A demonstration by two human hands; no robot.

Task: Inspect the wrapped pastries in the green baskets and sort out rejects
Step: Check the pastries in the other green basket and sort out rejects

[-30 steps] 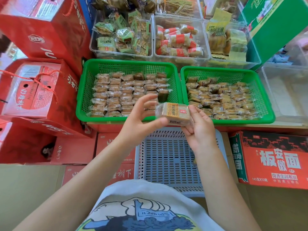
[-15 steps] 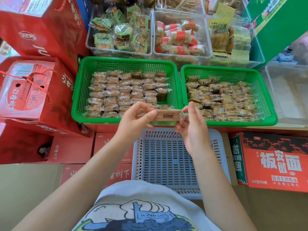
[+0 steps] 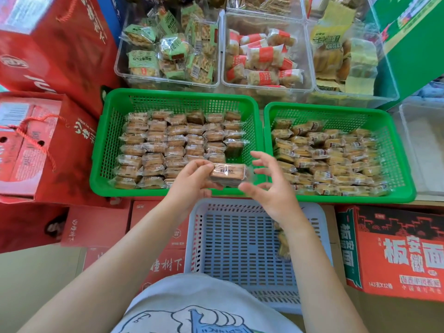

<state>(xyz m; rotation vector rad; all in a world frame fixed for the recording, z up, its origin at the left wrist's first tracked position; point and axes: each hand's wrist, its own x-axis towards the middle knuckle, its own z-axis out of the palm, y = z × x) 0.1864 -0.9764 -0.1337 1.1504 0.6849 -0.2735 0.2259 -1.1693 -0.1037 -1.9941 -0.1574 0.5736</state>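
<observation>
Fingers [image 3: 204,167] of left hand [image 3: 192,181] pinch wrapped pastry [image 3: 228,174]

Red gift boxes [image 3: 48,145] at left, clear snack bins [image 3: 168,80] behind, noodle carton [image 3: 394,251] at right

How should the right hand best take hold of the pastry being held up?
By its free right end, coming in from the right. The left hand already grips the pastry's left end, and it lies lengthwise between the hands, its right end facing the open right hand. Thumb below, fingers on top.
</observation>
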